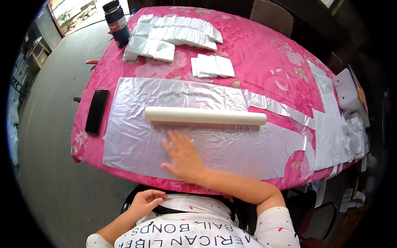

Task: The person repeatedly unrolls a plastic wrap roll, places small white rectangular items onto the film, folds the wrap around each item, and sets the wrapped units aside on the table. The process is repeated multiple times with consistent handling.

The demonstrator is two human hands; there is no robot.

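A thin, translucent white plastic bag (140, 144) lies spread flat across the near part of the table, its two handle strips pointing right. Across its middle rests a long white roll or tube (206, 116). Just on the near side of the roll, my right hand (182, 157) lies over the bag with fingers spread, slightly blurred, holding nothing. My left hand (147, 200) is at my lap, by the table's near edge. Its fingers are loosely bent, with the thumb apart, and nothing shows in it.
A pink flowered cloth covers the table (256, 45). A black phone (97, 112) lies left of the bag. Folded white plastic stacks (182, 31), a smaller stack (213, 66) and a dark bottle (117, 25) stand farther back. More white bags (331, 136) lie at right.
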